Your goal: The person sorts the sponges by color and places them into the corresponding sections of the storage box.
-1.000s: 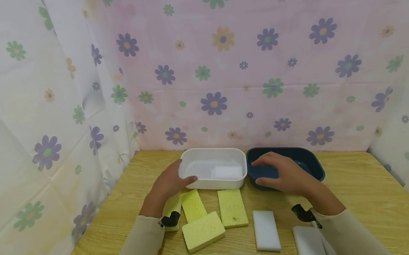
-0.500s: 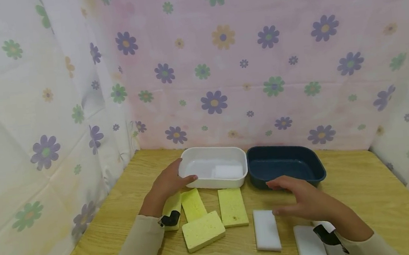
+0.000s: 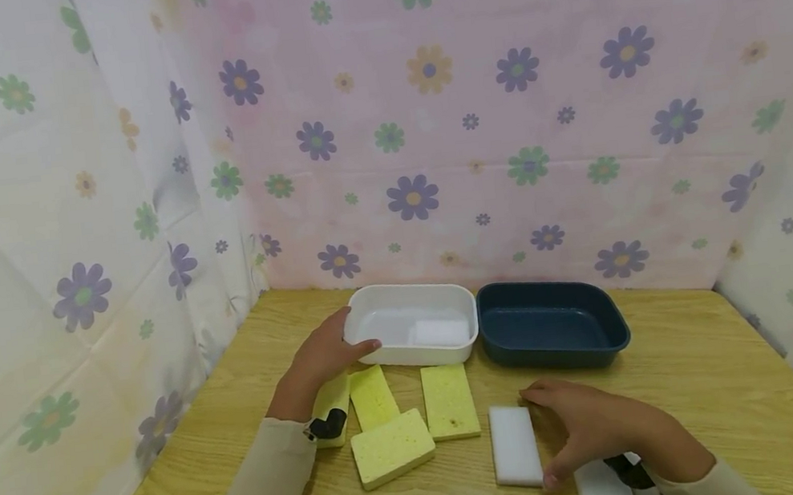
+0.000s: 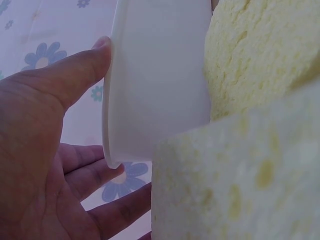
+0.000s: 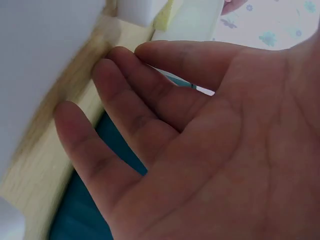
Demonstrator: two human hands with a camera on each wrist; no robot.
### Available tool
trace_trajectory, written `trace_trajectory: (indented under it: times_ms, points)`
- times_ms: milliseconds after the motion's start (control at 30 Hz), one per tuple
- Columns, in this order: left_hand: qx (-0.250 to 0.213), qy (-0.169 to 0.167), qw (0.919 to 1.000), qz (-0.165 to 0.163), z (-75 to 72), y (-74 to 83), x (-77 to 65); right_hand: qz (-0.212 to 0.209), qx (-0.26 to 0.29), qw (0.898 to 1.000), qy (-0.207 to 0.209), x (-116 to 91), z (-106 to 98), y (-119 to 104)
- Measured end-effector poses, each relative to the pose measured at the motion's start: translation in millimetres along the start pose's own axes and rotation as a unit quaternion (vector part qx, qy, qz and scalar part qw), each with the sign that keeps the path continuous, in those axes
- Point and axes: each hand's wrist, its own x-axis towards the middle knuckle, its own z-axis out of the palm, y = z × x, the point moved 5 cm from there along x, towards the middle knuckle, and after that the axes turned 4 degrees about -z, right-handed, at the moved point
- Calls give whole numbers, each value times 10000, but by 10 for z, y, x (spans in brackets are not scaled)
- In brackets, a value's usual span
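At the left end of a white plastic container point(image 3: 389, 353), my left hand point(image 3: 321, 360) holds the rim between thumb and fingers. A white sponge point(image 3: 442, 331) lies inside that container. In the left wrist view the thumb point(image 4: 82, 72) touches the container's rim. My right hand point(image 3: 596, 424) hovers beside another white sponge point(image 3: 515, 446) on the table, its thumb near the sponge's near right corner and its fingers loosely bent. The right wrist view shows the palm point(image 5: 210, 165) and nothing held. Partly under the right wrist lie more white sponges point(image 3: 604, 492).
A dark blue container point(image 3: 556, 356) stands beside the white one. Several yellow sponges point(image 3: 451, 403) lie in front of the white container, one propped on another point(image 3: 393, 448). Flowered cloth point(image 3: 405, 117) walls the back and sides of the wooden table point(image 3: 715, 383).
My right hand has come out from over the dark blue container, moving toward me and down to the white sponge on the table. The left hand has stayed at the white container.
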Motion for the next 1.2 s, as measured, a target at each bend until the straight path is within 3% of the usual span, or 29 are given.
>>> trace_trajectory:
  times_ms: [500,1200]
  points:
    - [-86,-25,10000,8,-9,-11,14,-308,-589,9974,271,-15,47,-87]
    - [-130,1,9999,-43,11,-20,2,142,-709,9969,325,24,88,-145]
